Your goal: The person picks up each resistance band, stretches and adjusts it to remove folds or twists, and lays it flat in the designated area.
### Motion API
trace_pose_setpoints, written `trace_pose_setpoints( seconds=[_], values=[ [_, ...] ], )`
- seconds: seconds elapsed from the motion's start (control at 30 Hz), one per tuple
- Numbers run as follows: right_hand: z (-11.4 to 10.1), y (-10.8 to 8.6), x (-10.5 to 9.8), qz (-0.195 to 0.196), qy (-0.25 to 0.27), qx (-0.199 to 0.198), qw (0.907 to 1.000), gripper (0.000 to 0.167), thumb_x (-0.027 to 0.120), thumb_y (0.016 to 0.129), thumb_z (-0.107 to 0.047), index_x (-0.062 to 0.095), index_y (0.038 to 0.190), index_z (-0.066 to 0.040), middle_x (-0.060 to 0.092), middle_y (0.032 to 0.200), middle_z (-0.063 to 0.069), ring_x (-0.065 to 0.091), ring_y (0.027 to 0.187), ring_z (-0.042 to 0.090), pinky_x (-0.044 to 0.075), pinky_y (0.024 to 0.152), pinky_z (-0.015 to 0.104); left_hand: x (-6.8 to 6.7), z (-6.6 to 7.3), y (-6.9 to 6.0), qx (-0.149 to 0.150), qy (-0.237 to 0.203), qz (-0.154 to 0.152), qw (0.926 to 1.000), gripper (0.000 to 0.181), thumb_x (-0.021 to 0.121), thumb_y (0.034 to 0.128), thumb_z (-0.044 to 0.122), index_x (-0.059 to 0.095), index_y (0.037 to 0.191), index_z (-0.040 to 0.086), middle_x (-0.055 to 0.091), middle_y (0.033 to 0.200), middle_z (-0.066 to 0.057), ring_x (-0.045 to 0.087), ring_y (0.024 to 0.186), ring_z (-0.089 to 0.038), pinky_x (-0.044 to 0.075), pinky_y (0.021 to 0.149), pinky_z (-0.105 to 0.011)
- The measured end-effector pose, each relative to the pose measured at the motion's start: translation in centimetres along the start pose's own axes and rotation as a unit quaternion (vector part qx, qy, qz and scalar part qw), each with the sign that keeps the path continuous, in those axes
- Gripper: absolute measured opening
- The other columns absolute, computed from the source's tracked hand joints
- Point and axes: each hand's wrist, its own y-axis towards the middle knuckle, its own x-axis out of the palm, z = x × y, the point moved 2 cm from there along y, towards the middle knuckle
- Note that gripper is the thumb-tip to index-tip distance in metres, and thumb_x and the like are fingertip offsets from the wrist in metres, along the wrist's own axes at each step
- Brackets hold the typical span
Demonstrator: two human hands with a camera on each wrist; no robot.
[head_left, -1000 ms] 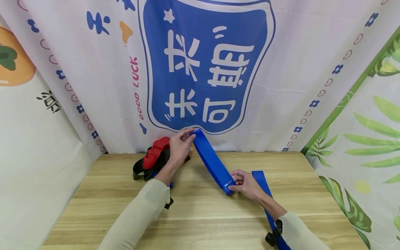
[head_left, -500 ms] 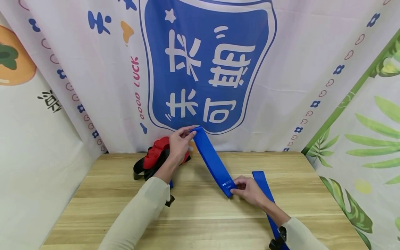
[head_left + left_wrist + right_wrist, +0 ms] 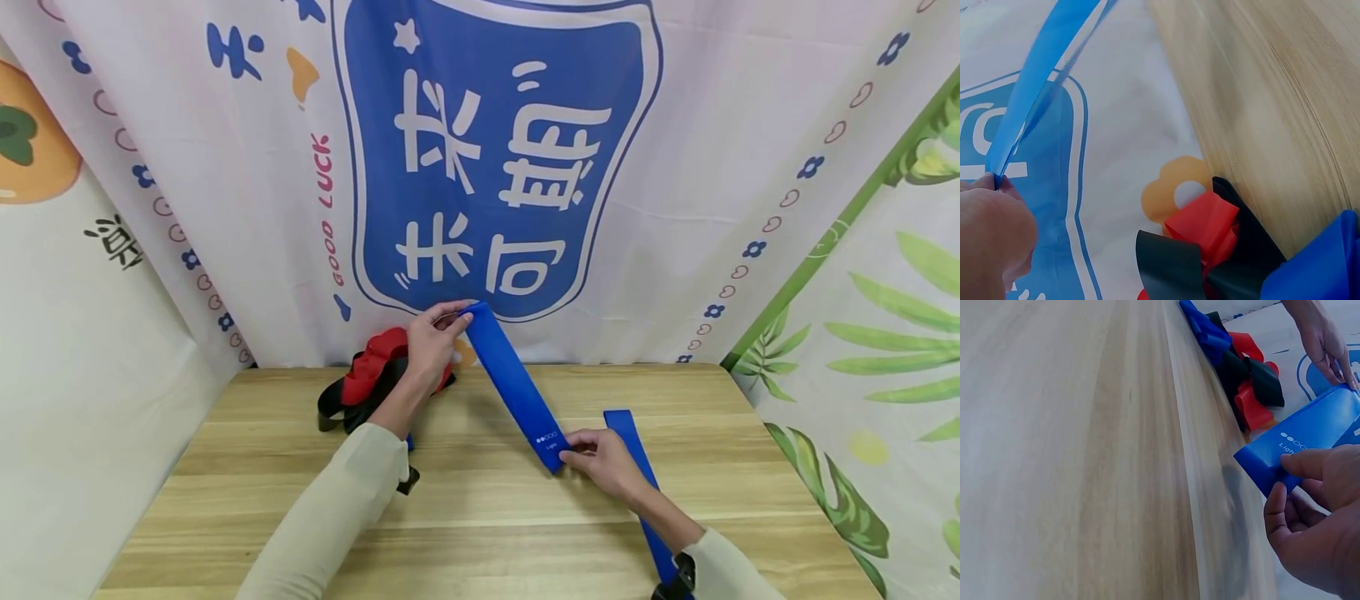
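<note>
- Nearest: pale fabric sleeves on both forearms, L one running up from bottom edge; small black wrist-worn device by R cuff.
- Under everything: light-brown wood-grain counter.
- R side of counter: spare flat blue strip band, lying lengthwise, partly hidden by R forearm + device; far end squared off.
- R hand: thumb + fingers pinching near end of the held band, a long flat smooth blue loop; white dots + "Light" print just beside the grip.
- Held band loc: btwn the two hands, mid-counter, pulled straight on a slant, near end R, far end up L in front of curtain. L wrist view shows two layers w/ a gap.
- Small black piece by L cuff, mostly hidden.
- L hand: thumb + fingers pinching far end of same band, hand raised at counter's back edge.
- Back L of counter, beside L hand/forearm: loose heap of red and black bands, plus folded blue band.
- Behind: white fabric curtain w/ big blue shield print.
</note>
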Motion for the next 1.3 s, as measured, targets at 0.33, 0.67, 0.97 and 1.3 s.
trace_pose_setpoints(
  seconds=[0.33,0.67,0.97,1.3],
  values=[
    [-0.6,-0.5,-0.2,0.001,0.008,0.022,0.9997,0.009,0.08,0.094,-0.007,0.081,0.103,-0.007,0.078,0.105,0.006,0.068,0.089,0.016,0.056,0.07,0.024,0.6,0.1,0.1,0.008,-0.026,-0.019,0.9995,0.024,0.076,0.0983,0.011,0.078,0.122,0.007,0.074,0.12,-0.013,0.072,0.106,-0.025,0.059,0.097,-0.027],
    [-0.8,-1.3,-0.4,0.016,0.013,0.037,0.9991,0.008,0.081,0.092,-0.006,0.082,0.1,-0.007,0.078,0.103,0.005,0.065,0.084,0.013,0.052,0.068,0.022,1.0,-0.1,0.2,-0.002,-0.051,-0.034,0.9981,0.022,0.075,0.0981,0.005,0.078,0.12,0.003,0.074,0.123,-0.012,0.07,0.106,-0.025,0.059,0.092,-0.022],
    [-0.3,-2.4,-1.0,-0.022,0.053,0.029,0.998,0.01,0.08,0.094,-0.007,0.077,0.103,-0.003,0.075,0.099,0.007,0.066,0.083,0.014,0.055,0.069,0.023,1.5,-0.8,0.3,-0.018,-0.039,-0.035,0.9985,0.02,0.077,0.0966,0.007,0.081,0.116,0.004,0.075,0.12,-0.01,0.068,0.101,-0.019,0.059,0.088,-0.019],
    [0.4,-3.5,-1.6,-0.078,0.102,0.0,0.9917,0.045,0.08,0.094,-0.006,0.063,0.134,0.005,0.072,0.102,0.013,0.071,0.086,0.015,0.061,0.074,0.024,2.5,-2.3,0.2,-0.055,-0.006,-0.064,0.9964,0.018,0.075,0.0995,0.011,0.081,0.116,0.004,0.077,0.117,-0.012,0.072,0.109,-0.024,0.058,0.102,-0.035]
  ],
)
